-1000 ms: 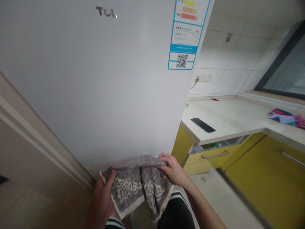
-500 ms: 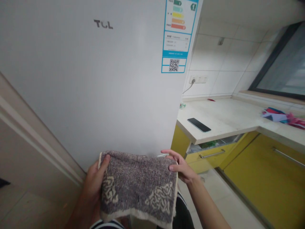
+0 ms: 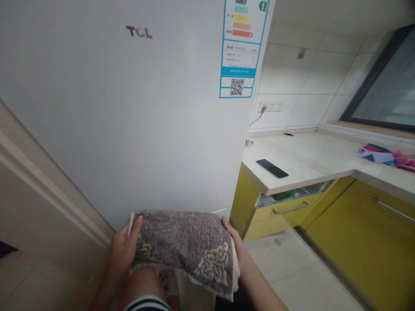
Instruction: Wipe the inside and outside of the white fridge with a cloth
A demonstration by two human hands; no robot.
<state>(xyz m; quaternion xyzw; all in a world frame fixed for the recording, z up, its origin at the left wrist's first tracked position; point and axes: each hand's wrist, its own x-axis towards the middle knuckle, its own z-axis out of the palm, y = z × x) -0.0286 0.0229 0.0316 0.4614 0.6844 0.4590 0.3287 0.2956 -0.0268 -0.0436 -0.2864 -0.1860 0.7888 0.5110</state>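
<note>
A grey towel (image 3: 184, 244) with cream patterned ends is folded over and held low in front of me, close to the white fridge door (image 3: 129, 121). My left hand (image 3: 122, 252) grips its left end, thumb on top. My right hand (image 3: 236, 248) holds the right end, its fingers mostly hidden under the cloth. The towel's lower right corner hangs down loose.
The fridge bears an energy label (image 3: 241, 47). To the right runs a pale counter (image 3: 311, 162) with a black phone (image 3: 271, 168) and coloured papers (image 3: 384, 156). Below it are yellow cabinets with a partly open drawer (image 3: 287, 206). A door frame (image 3: 48, 190) stands at left.
The bunched towel was spread flat between both hands, then folded over into a narrower bundle. Both hands have come lower, and the right hand has slipped under the cloth.
</note>
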